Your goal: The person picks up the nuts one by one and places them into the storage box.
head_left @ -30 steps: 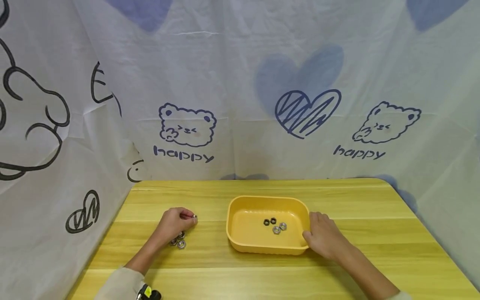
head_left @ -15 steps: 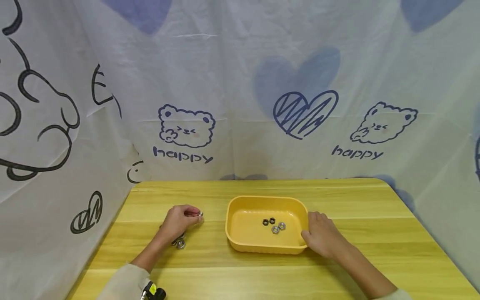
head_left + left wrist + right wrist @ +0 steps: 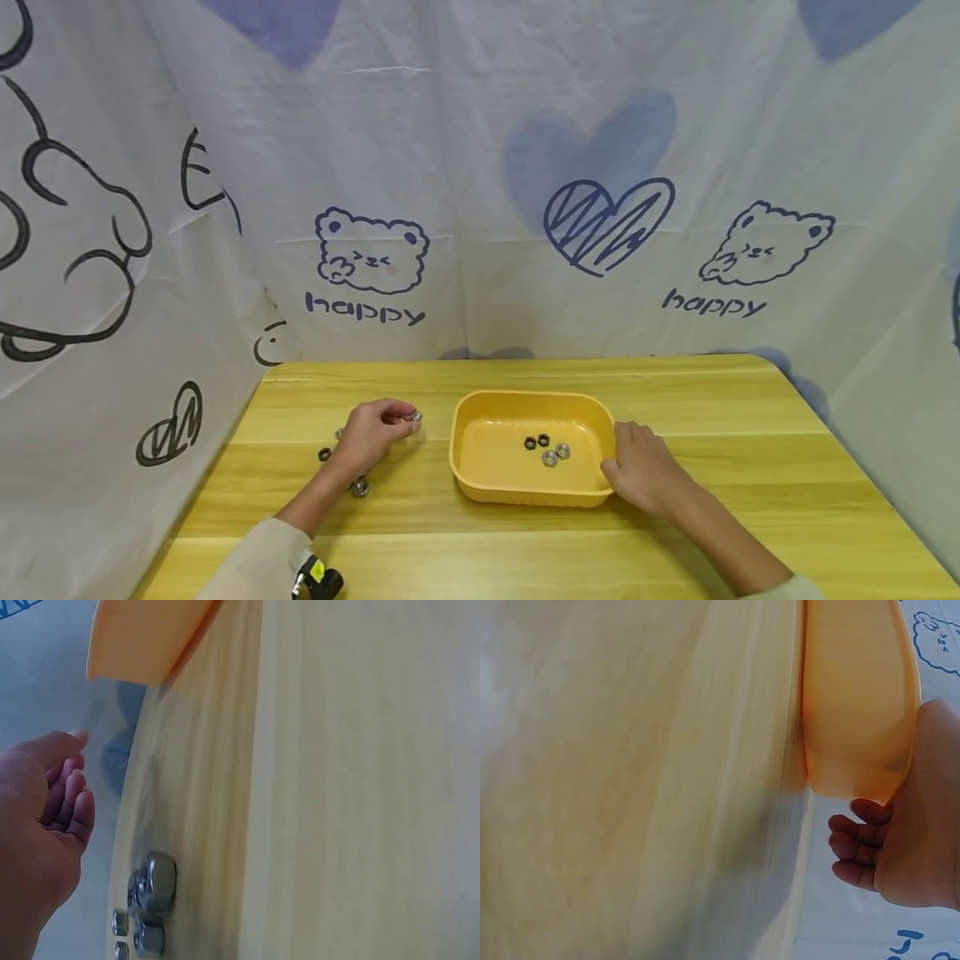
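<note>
My left hand [image 3: 372, 433] pinches a silvery hex nut [image 3: 417, 416] between thumb and fingertips, a little left of the yellow tray [image 3: 459, 467]. In the left wrist view the same hand [image 3: 45, 802] hides that nut behind its fingers. With the thumb over the rim and the fingers outside, my right hand [image 3: 647, 468] grips the tray's right end. The right wrist view shows this hand [image 3: 907, 825] at the tray's end wall [image 3: 862, 697]. Inside the tray lie two dark nuts [image 3: 531, 443] and two silvery nuts [image 3: 550, 458].
Several loose nuts lie on the wooden table [image 3: 465, 567] under and beside the left forearm, among them a dark one [image 3: 325, 454] and a silvery one [image 3: 361, 487]. A printed cloth [image 3: 480, 167] hangs behind the table and along its left side.
My left hand has moved right and slightly away from me with the nut, nearing the tray and uncovering nuts behind it. The right hand keeps its grip on the tray.
</note>
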The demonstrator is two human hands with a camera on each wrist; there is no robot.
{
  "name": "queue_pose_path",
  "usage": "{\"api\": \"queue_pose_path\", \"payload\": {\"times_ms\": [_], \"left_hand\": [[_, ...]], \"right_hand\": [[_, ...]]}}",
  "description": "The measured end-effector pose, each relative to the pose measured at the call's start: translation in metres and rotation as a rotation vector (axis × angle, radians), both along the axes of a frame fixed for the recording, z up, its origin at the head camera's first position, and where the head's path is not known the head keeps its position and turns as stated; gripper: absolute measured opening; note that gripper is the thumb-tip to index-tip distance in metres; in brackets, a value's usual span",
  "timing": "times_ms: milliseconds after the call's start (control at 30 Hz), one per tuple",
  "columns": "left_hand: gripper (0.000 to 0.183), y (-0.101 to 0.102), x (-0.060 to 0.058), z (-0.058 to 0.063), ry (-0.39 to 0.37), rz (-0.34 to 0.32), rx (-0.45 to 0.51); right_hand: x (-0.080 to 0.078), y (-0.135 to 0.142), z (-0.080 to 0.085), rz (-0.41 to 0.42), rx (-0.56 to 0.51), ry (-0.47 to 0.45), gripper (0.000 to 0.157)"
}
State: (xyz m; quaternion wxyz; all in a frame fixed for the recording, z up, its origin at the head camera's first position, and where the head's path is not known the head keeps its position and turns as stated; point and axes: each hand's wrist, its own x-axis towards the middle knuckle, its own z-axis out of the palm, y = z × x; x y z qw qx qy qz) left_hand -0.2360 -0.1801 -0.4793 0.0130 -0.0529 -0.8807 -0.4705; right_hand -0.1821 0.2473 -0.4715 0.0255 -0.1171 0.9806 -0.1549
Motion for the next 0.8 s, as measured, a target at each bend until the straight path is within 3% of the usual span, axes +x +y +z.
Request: {"api": "queue_pose_path", "payload": {"times_ms": [300, 800], "left_hand": [[0.023, 0.013, -0.002, 0.007, 0.038, -0.027, 0.021], [0.022, 0.04, -0.004, 0.016, 0.036, -0.059, 0.058]], "right_hand": [[0.0, -0.001, -0.001, 0.001, 0.003, 0.0, 0.046], [0.001, -0.002, 0.005, 0.002, 0.003, -0.024, 0.045]]}}
